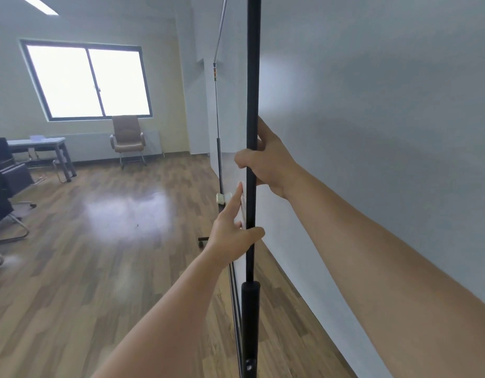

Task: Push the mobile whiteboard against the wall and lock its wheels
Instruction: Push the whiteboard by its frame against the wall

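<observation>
I see the mobile whiteboard edge-on: its near black upright post (252, 77) runs top to bottom through the middle, with the white board panel (230, 110) stretching away behind it. My right hand (268, 162) is wrapped around the post at mid height. My left hand (233, 227) sits lower, thumb hooked on the post and fingers flat along the board's edge. One far caster (202, 242) shows on the wood floor. The white wall (372, 132) stands close on the right, with a narrow strip of floor between it and the board.
A tan chair (128, 137) stands under the window (87, 80) at the far end. A grey desk (42, 148) and dark office chairs (7, 184) sit at the left. Wood floor (113, 227) spreads across the middle.
</observation>
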Demonstrator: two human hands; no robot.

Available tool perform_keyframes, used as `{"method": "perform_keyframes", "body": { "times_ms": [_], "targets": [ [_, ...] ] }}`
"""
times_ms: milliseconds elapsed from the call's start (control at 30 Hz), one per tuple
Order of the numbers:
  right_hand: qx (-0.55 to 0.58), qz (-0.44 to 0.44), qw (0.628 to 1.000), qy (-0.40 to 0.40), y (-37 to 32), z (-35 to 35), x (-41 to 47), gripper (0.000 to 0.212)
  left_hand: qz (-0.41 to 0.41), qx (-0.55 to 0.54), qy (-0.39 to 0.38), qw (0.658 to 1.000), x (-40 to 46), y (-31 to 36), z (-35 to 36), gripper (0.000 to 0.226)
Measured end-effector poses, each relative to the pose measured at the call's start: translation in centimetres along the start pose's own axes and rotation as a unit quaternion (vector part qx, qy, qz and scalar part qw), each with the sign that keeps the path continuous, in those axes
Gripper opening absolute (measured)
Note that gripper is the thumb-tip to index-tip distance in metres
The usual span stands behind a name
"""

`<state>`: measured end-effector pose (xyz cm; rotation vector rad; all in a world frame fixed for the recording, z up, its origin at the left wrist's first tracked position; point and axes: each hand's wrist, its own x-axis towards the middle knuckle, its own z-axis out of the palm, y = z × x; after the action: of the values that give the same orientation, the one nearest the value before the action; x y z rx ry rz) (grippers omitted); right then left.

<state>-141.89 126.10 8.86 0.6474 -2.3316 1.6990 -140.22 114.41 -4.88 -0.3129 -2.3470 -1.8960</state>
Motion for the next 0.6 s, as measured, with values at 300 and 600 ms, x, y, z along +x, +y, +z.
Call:
{"method": "perform_keyframes", "body": {
  "times_ms": [300, 600],
  "targets": [
    [0.017, -0.020, 0.999, -0.021, 7.1, -1.8, 13.0, 0.085, 0.011, 0.024, 0.039, 0.999, 14.0, -3.3, -0.2, 0.111],
    [0.066, -0.016, 0.997, -0.048, 14.8, -2.9, 28.4, 0.095, 0.008, -0.007, 0.051, 0.999, 29.4, -6.0, -0.7, 0.108]
  ]
}}
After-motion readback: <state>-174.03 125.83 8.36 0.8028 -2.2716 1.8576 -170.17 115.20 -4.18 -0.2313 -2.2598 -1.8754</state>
